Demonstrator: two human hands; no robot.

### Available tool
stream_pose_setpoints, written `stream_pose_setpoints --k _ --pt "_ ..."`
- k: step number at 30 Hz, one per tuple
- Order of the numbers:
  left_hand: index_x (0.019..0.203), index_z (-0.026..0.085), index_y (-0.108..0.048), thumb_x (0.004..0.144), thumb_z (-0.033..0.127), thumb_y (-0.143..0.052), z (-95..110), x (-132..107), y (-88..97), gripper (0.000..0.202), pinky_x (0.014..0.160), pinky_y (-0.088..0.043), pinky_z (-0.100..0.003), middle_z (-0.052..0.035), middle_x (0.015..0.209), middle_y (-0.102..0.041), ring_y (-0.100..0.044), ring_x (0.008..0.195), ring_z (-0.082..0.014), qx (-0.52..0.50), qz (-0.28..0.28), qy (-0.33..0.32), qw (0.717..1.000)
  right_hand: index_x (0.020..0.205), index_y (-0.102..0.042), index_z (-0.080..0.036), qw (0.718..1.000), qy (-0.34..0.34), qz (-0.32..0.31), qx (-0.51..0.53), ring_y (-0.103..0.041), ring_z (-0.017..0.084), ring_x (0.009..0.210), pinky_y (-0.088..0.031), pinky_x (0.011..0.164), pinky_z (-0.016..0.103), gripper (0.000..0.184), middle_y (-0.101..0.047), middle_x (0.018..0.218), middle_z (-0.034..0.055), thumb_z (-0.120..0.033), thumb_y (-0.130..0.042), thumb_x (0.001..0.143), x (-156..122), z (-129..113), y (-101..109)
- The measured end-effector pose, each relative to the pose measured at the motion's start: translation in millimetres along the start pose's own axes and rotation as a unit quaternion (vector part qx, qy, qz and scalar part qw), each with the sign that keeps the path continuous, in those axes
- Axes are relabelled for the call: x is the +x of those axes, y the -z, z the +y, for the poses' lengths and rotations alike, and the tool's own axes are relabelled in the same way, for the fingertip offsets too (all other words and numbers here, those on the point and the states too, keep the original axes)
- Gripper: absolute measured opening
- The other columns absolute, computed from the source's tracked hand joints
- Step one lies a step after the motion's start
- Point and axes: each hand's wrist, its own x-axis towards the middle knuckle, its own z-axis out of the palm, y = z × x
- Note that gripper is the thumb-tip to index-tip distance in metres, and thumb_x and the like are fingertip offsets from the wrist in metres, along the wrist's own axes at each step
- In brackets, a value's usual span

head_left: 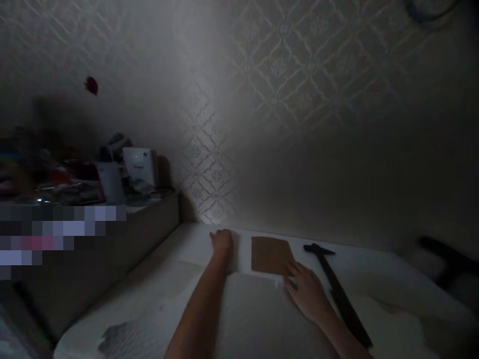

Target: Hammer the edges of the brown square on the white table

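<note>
My left hand (221, 240) reaches to the far side of a white table (239, 249), close to the wall. Its fingers look curled down, and what is under them is hidden. My right hand (306, 289) is open, its fingers spread, with the fingertips at the lower right corner of a flat brown square (270, 255) that looks like cardboard. In front of both hands lies a large pale flat panel or sheet (262, 314). To the right of my right hand rests a dark hammer (333, 279), its head toward the wall.
On the left, a cabinet (157, 224) carries a white box (140, 164), a pale container (111, 182) and clutter. A grey textured piece (127, 339) lies at the table's front left. A dark blurred object (447, 259) stands at the right. The patterned wall (284, 124) borders the table.
</note>
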Motion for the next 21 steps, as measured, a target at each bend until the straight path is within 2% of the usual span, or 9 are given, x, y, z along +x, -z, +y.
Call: stream_pose_setpoints --k 5,10,17,21 --pt "0.128 0.022 -0.057 0.092 0.015 -0.034 -7 2 -2.8 0.043 0.108 -0.030 -0.044 -0.0112 0.129 -0.061 -0.051 0.122 -0.0237 0.000 0.031 -0.002 1.000 0.128 -0.061 -0.013 1.000 -0.002 0.003 0.007 -0.054 0.026 0.123 -0.039 0.105 0.043 0.046 -0.059 0.134 0.0138 -0.030 -0.040 0.091 -1 -1 1" --pt "0.129 0.020 -0.057 0.094 0.018 -0.034 -12 11 -7.2 0.042 0.103 -0.035 -0.045 -0.0128 0.127 -0.062 -0.051 0.120 -0.0257 -0.005 0.046 -0.004 0.999 0.126 -0.062 -0.014 1.000 -0.008 0.003 0.008 -0.054 0.027 0.122 -0.038 0.105 0.042 0.045 -0.061 0.131 0.0136 -0.031 -0.041 0.091 -1 -2 1" --pt "0.105 0.018 -0.071 0.092 0.022 -0.040 -13 21 -7.7 0.034 0.097 -0.039 -0.046 -0.0142 0.119 -0.065 -0.054 0.116 -0.0294 -0.025 0.046 -0.021 0.998 0.126 -0.062 -0.014 1.000 -0.013 -0.007 0.003 -0.054 0.026 0.123 -0.037 0.106 0.041 0.044 -0.061 0.132 0.0133 -0.031 -0.041 0.091 -1 -4 4" --pt "0.102 0.019 -0.072 0.090 0.020 -0.045 -10 22 -6.8 0.029 0.098 -0.039 -0.043 -0.0121 0.114 -0.068 -0.055 0.115 -0.0279 -0.046 0.053 -0.020 0.997 0.126 -0.061 -0.014 1.000 -0.014 -0.011 0.006 -0.053 0.026 0.123 -0.037 0.106 0.042 0.044 -0.059 0.134 0.0128 -0.031 -0.042 0.091 -1 -4 5"
